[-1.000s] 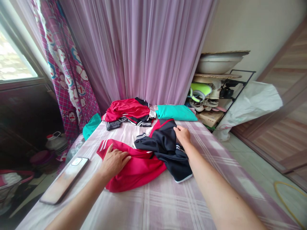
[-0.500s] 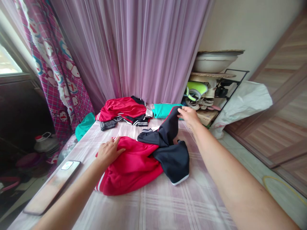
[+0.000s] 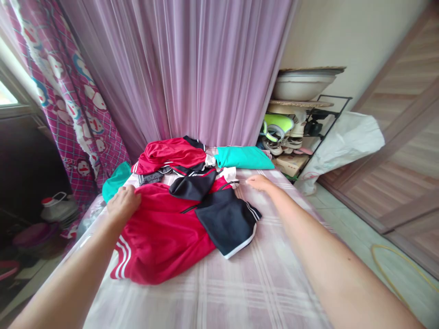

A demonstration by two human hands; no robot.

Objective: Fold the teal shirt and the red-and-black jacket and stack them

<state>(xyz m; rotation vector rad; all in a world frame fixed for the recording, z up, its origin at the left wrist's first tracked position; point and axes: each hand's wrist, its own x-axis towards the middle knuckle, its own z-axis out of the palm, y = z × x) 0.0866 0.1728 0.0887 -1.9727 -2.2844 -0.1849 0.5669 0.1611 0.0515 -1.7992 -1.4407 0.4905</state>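
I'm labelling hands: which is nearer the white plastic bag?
Right: the right hand is left of the bag; the left hand, at the red jacket, is farther left.

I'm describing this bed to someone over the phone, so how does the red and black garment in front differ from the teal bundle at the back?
The red and black garment has white stripes; the teal bundle looks plain. The garment is loosely spread with wrinkles, while the bundle is compact. The left hand holds the garment's edge; neither hand touches the bundle. Both lie on the bed.
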